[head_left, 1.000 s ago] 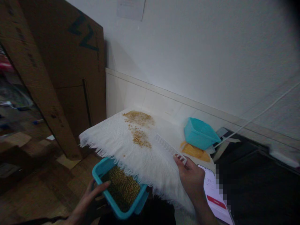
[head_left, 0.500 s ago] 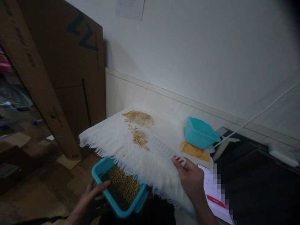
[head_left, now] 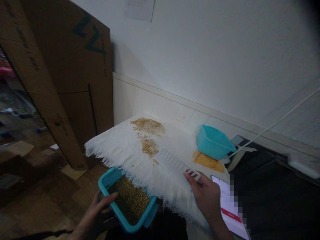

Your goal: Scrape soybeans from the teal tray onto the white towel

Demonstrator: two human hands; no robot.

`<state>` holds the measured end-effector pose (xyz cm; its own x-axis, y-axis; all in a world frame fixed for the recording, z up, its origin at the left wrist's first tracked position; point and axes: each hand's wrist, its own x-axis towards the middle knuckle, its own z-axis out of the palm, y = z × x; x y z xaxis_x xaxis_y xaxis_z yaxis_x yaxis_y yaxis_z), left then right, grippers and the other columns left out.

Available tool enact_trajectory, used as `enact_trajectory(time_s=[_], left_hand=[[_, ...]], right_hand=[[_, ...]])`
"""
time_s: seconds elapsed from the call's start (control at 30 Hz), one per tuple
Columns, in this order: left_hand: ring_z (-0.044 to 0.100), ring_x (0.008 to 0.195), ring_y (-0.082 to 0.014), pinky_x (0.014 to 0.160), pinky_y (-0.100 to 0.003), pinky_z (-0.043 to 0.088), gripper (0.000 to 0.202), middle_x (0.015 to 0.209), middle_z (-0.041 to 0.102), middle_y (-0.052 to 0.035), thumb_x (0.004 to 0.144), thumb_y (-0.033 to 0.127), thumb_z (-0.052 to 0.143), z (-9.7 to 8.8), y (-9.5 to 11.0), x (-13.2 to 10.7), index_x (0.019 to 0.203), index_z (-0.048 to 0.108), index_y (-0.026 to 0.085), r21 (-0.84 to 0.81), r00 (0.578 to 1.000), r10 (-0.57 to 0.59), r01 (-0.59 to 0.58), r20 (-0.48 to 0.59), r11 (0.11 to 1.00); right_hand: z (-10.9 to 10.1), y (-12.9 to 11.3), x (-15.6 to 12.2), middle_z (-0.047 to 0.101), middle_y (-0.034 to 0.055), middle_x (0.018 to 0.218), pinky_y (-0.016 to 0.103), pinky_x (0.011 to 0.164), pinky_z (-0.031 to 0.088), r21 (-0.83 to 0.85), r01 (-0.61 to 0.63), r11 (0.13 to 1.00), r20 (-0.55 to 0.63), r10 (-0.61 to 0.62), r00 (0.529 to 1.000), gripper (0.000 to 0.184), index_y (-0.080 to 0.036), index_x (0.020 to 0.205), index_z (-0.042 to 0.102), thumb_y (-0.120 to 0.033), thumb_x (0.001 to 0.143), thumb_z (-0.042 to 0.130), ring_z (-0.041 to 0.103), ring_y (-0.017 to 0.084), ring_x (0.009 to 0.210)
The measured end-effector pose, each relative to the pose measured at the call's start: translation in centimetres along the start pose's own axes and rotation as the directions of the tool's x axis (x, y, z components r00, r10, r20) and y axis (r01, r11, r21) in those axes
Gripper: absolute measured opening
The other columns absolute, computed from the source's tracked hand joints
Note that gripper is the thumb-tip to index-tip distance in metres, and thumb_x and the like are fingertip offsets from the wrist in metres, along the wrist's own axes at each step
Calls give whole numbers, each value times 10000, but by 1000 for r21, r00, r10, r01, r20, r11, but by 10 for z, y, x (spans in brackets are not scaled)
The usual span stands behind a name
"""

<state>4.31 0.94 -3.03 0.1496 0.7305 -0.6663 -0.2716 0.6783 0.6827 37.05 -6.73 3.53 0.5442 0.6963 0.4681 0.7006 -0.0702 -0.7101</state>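
My left hand [head_left: 96, 211] grips the left rim of a teal plastic tub [head_left: 103, 181], its thumb over the edge. Yellow soybeans [head_left: 136, 200] and some darker green grains lie inside. The tub sits just under the fringed front edge of a white tablecloth [head_left: 112, 143]. My right hand [head_left: 206, 193] is closed on the near end of a flat white plastic scraper [head_left: 172, 163] with a row of slots. Its far end rests on the cloth beside a small pile of soybeans [head_left: 148, 146]. Another spread of soybeans [head_left: 147, 125] lies farther back.
A second teal tub [head_left: 215, 141] stands at the table's right, with a yellow cloth-like item [head_left: 208, 161] before it. A phone [head_left: 230, 203] lies right of my right hand. A tall cardboard box [head_left: 82, 83] stands at left. The wall [head_left: 212, 66] borders the table's back.
My right hand and the scraper have shifted slightly toward me and to the right. A few soybeans now show by the scraper's left edge. My left hand and its tub stay nearly still.
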Motion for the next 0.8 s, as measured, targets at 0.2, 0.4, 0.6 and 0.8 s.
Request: enact_trajectory(time_s=[0.2, 0.4, 0.6, 0.8], left_hand=[[847, 957, -364, 803, -472, 686, 950, 1105, 837, -86, 765, 466, 951, 0, 1, -3, 1575, 465, 372, -12, 999, 8, -8, 39, 1000], [846, 969, -381, 832, -494, 684, 1022, 1118, 839, -88, 679, 486, 998, 0, 1, -3, 1562, 493, 381, -23, 1000, -6, 6, 19, 1000], [840, 920, -361, 798, -483, 674, 976, 1144, 811, -130, 776, 411, 944, 2, 3, -2, 1609, 438, 365, -6, 1000, -19, 19, -4, 1000], [830, 986, -373, 823, -479, 670, 1115, 1283, 783, -127, 641, 484, 1013, 2, 3, -7, 1598, 452, 365, -13, 1000, -5, 5, 6, 1000]], right_hand=[[-4, 0, -8, 870, 55, 798, 258, 609, 609, 12, 10, 1000, 0, -10, 1000, 422, -217, 919, 894, -602, 966, 729, 832, 255, 695], [-4, 0, -15, 865, 46, 776, 257, 615, 621, -8, 22, 1000, 24, -22, 999, 468, -225, 910, 899, -642, 981, 700, 831, 255, 680], [-4, 0, -15, 870, 58, 790, 265, 606, 622, -63, 2, 998, -28, -4, 1000, 533, -218, 922, 902, -704, 968, 688, 842, 275, 707], [-5, -3, -16, 870, 64, 788, 271, 589, 615, -38, 11, 999, 28, -10, 1000, 534, -219, 913, 901, -696, 986, 672, 832, 273, 683]])
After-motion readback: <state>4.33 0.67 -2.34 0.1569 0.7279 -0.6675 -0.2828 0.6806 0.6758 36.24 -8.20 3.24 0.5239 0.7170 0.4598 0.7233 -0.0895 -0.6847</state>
